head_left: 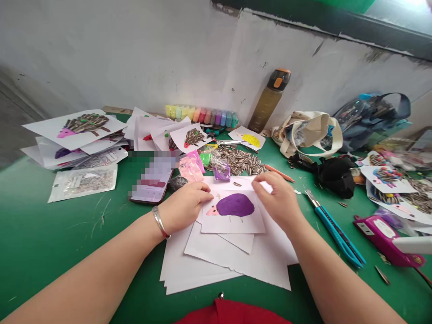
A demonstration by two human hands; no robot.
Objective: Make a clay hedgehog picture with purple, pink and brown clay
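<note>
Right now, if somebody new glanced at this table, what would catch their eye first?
Probably the card with the purple-bodied animal, lying on white sheets between the left hand and right hand. Next might come the heap of striped seeds just beyond it on the green table, then the tall bottle with an orange-and-black lid at the back, by the wall.

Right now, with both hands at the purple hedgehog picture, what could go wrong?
The blue utility knife lies to the right of the right hand; an outward sweep might knock it. A loose sunflower seed sits just beyond the purple hedgehog picture and could get trapped underneath. The white sheets below lie askew, so they might slide if pushed.
</note>
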